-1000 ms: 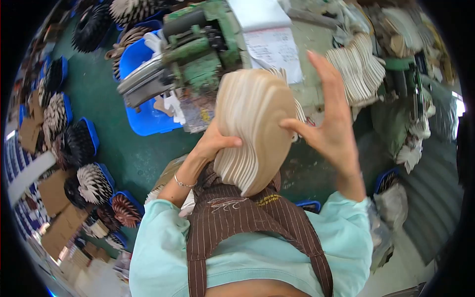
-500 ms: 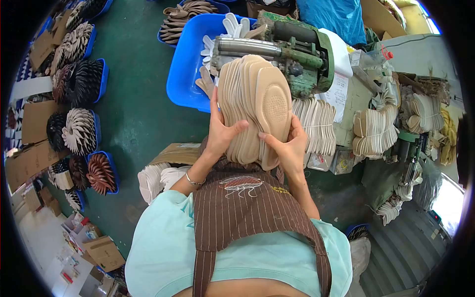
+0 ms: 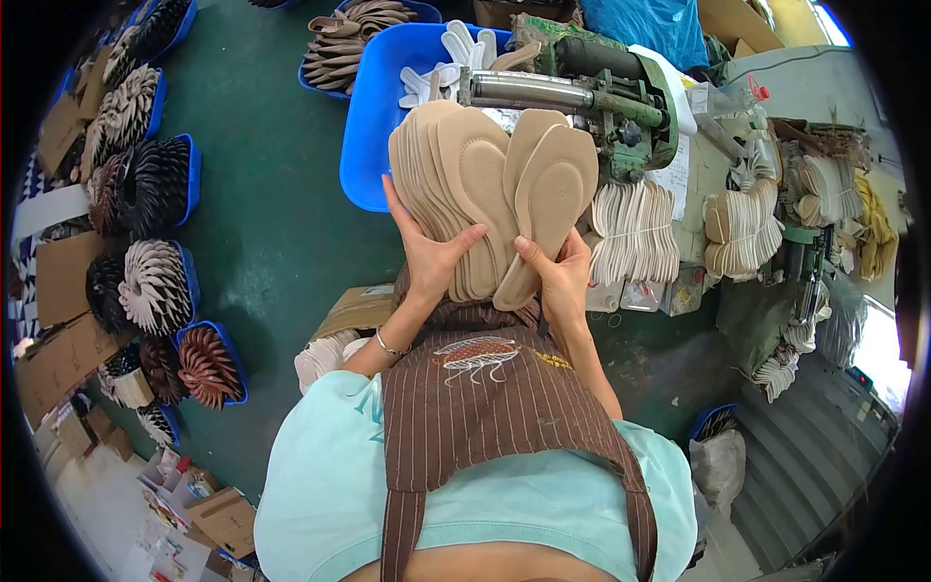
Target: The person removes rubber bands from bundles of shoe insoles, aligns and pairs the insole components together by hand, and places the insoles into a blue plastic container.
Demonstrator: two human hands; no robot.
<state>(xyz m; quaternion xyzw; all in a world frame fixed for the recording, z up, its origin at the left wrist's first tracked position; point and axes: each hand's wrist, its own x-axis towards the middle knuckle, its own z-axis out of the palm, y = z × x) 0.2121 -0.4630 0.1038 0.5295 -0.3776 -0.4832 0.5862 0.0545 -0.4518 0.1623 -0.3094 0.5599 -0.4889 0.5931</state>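
A thick fanned stack of beige insoles (image 3: 427, 184) is held upright above my apron. My left hand (image 3: 432, 254) wraps the stack's left side, its thumb across the front. At the right, my right hand (image 3: 560, 276) pinches a couple of insoles (image 3: 555, 189) by their lower part, thumb on the front one. These are spread apart from the main stack at the top and lean to the right. The fingers behind the insoles are partly hidden.
Beyond the stack are a blue basin (image 3: 364, 145) with white pieces and a green machine (image 3: 621, 107) with a metal roller. Tied insole bundles (image 3: 635, 233) lie at the right. Blue tubs (image 3: 194, 184) of fanned pieces line the floor at left.
My right hand has come back onto the insoles since a second ago. Over the last half second, the right-hand insoles have spread away from the stack. The view has also shifted.
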